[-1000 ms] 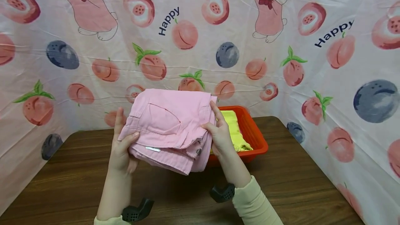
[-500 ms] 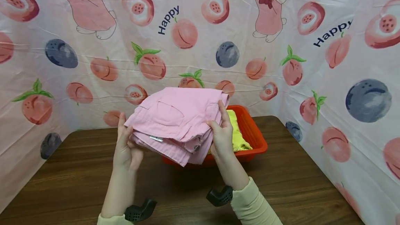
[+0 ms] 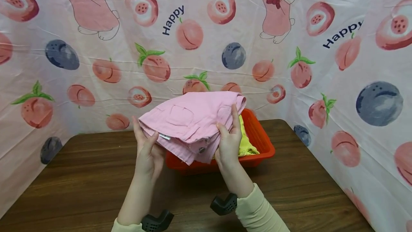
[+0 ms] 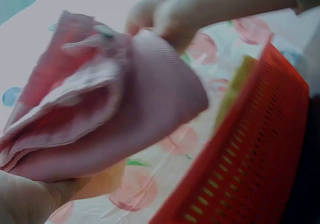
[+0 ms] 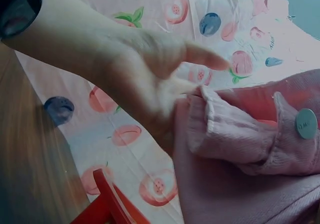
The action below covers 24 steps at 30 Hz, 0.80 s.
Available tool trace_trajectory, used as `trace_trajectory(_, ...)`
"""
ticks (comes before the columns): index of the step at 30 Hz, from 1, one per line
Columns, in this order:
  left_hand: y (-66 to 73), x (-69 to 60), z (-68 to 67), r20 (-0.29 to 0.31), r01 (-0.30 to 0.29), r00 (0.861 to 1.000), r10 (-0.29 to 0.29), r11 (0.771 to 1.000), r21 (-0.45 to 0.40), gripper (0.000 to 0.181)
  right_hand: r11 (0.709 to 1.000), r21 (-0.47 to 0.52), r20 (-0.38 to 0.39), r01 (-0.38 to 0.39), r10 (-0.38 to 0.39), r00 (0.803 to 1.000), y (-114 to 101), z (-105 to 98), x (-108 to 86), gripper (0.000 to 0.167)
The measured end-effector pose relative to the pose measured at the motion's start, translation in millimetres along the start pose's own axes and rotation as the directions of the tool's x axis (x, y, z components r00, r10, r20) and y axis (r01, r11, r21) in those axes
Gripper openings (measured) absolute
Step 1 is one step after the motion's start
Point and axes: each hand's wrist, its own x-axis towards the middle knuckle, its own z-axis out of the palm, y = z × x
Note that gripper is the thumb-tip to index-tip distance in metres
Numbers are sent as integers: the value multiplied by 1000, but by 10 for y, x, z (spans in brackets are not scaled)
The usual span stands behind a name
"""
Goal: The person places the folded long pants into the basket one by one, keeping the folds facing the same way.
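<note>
Folded pink denim pants (image 3: 196, 112) are held up in both hands above the front left of a red basket (image 3: 264, 142). A metal button and the waistband show along their near side. My left hand (image 3: 148, 155) holds their left end, with the thumb near a small white tag and the fingers partly hidden. On the right, my right hand (image 3: 229, 142) grips the other end between thumb and fingers. The button (image 5: 306, 124) faces the right wrist view. Inside the basket lies a folded yellow cloth (image 3: 246, 142), partly covered by the pants and my right hand.
The basket stands on a dark wooden table (image 3: 80, 178), toward its back. A fruit-print cloth (image 3: 199, 53) hangs behind the table and along its sides. Black wrist devices (image 3: 157, 221) sit on both forearms.
Both hands have carried the pink pants to the right, further over the basket. The left hand has moved right more than the right hand, and the pants now tilt differently.
</note>
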Motion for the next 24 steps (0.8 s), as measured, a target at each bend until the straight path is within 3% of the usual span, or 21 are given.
trace_trajectory(3,-52,-21,34,39,-32,999,28,993,114,83,999,2,-3,32,-32,999,4,11,-39,74)
trace_trajectory(8,-98,-66,79,10,-90,996,90,969,229,81,997,-15,-7,81,-81,997,23,36,-101,72)
trace_trajectory(14,-53,-76,96,-90,-57,992,87,953,297,62,980,-107,46,169,-165,985,83,58,-212,69)
trace_trajectory(19,30,-27,64,-204,-7,975,84,935,353,69,967,-152,128,205,-187,974,115,83,-310,72)
trace_trajectory(24,113,-4,37,-194,-37,976,103,949,313,81,983,-115,133,143,-127,983,93,80,-268,84)
